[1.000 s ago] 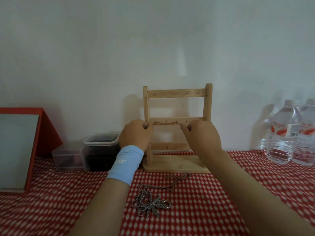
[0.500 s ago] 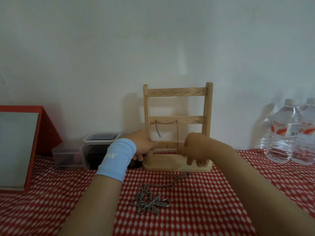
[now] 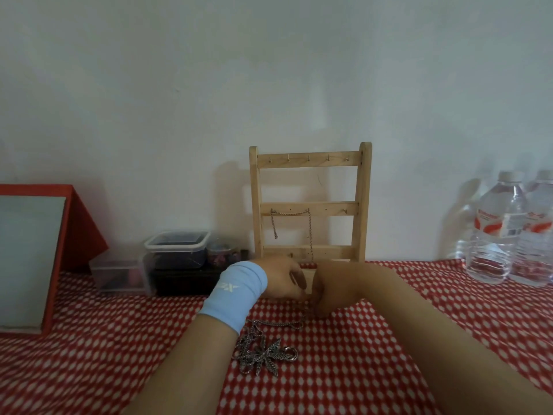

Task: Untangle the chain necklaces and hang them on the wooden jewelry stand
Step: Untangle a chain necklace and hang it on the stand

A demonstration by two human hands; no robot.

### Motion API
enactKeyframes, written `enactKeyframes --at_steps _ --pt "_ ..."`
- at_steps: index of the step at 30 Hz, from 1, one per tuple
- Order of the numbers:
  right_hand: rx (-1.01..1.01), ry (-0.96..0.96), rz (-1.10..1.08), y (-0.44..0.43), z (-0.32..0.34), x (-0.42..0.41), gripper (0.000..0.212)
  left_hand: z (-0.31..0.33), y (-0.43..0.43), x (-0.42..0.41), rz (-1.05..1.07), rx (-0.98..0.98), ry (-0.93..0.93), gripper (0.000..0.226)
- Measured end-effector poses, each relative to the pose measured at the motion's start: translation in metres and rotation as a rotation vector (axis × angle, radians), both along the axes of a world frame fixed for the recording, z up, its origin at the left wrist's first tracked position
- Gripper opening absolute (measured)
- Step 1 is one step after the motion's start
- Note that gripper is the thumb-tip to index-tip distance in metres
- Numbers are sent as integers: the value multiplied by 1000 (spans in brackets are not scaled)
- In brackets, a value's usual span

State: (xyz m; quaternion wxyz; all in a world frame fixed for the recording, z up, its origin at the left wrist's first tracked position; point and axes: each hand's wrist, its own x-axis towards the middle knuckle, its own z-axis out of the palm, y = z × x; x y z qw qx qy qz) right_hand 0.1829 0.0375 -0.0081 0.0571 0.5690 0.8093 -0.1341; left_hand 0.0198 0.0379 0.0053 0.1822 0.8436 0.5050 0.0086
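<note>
Metal chain [image 3: 310, 232] on wooden stand [image 3: 365, 205]

You're in a home, by the look of it: a counter [image 3: 449, 313] under a red-checked cloth [image 3: 104, 339] against a plain white wall [image 3: 269, 70]. Plastic tubs [image 3: 176, 250] and a red-framed mirror [image 3: 30, 259] sit left of the wooden jewelry stand [image 3: 309, 160], water bottles [image 3: 496, 235] to its right.

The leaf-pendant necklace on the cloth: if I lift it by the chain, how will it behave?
Probably floppy: the necklace lies in a loose heap of links, so it should sag and might snag on itself. The leaf pendant looks solid, likely the heaviest part, so it may swing.
</note>
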Motion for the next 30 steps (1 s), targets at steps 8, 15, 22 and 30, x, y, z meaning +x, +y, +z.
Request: enactKeyframes --at_steps 8,15,22,30 --pt "-57 408 -54 -5 29 13 15 5 3 -11 -6 -363 -650 26" --pt "-65 781 -24 -5 33 21 15 10 10 -26 98 -263 -705 31" --pt "-62 618 -10 -8 39 25 16 32 5 -44 168 -13 -447 13" --pt "-76 586 -10 -8 40 27 17 43 -3 -32 206 -30 -965 14"
